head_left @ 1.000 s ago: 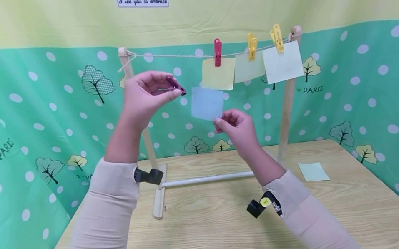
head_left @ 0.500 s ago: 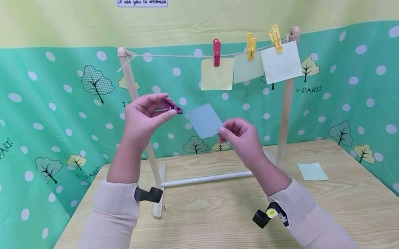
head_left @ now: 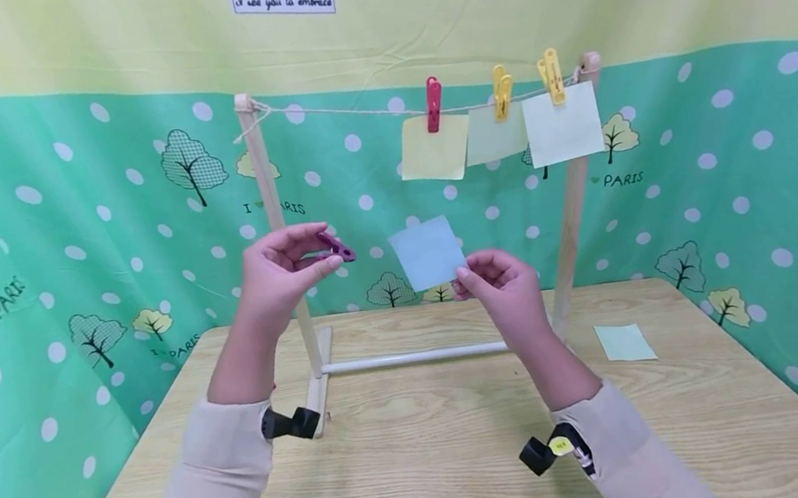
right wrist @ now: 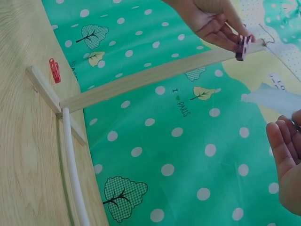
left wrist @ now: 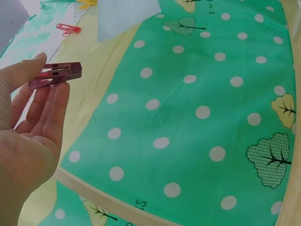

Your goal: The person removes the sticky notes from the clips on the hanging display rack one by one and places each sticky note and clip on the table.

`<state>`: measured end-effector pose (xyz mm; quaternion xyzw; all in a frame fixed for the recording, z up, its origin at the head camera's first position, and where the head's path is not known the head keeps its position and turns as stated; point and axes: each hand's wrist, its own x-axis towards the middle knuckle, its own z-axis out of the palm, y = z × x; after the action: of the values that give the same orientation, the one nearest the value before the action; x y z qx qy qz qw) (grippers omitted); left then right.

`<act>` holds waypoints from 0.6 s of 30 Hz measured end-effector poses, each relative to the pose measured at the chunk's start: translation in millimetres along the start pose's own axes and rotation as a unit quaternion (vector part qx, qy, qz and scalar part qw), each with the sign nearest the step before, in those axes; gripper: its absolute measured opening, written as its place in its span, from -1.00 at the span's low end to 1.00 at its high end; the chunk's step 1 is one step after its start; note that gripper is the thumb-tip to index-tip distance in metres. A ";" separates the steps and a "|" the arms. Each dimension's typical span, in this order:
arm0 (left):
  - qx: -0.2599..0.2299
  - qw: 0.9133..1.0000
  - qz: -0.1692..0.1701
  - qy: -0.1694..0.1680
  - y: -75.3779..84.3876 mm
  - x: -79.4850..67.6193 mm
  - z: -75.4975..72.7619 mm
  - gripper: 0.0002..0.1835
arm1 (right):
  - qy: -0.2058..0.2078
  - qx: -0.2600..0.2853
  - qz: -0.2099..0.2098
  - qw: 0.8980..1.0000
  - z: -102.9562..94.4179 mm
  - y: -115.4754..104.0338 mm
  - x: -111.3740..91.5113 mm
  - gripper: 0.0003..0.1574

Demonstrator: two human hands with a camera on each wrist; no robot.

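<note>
My left hand (head_left: 279, 271) pinches a dark purple clothespin (head_left: 340, 247) between thumb and fingertips, left of centre in the head view. The same clothespin (left wrist: 63, 71) shows from the side in the left wrist view. With thumb and fingers, my right hand (head_left: 509, 292) holds a blue square of paper (head_left: 430, 253) by its lower right corner. Clothespin and paper are apart, both below the string (head_left: 350, 111). On that string hang a yellow paper (head_left: 435, 150) under a red clothespin (head_left: 434, 104), a pale green paper (head_left: 496, 135) and a white paper (head_left: 563, 126) under yellow clothespins.
Two wooden posts (head_left: 272, 190) hold the string, joined low down by a white bar (head_left: 413, 357). A pale green paper (head_left: 625, 342) lies on the table (head_left: 425, 447) at the right. Near the left post's foot lies a red clothespin (right wrist: 55, 70), mostly hidden in the head view.
Both hands have come down from near string height and moved a little apart. The blue paper has dropped with the right hand, and its tilt has changed. Both grips stay the same.
</note>
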<state>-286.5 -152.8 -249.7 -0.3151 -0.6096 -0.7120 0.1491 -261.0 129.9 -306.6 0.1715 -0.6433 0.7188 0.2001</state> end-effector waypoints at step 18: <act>0.016 1.000 -0.001 0.009 -9.1 -42.0 -19.1 -0.59 | 0.007 0.006 0.031 0.999 -26.8 4.9 -23.6 -0.83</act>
<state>-265.2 -176.4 -284.3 -0.3057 -0.6200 -0.7050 0.1587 -242.9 154.5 -325.8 0.1480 -0.6425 0.7298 0.1808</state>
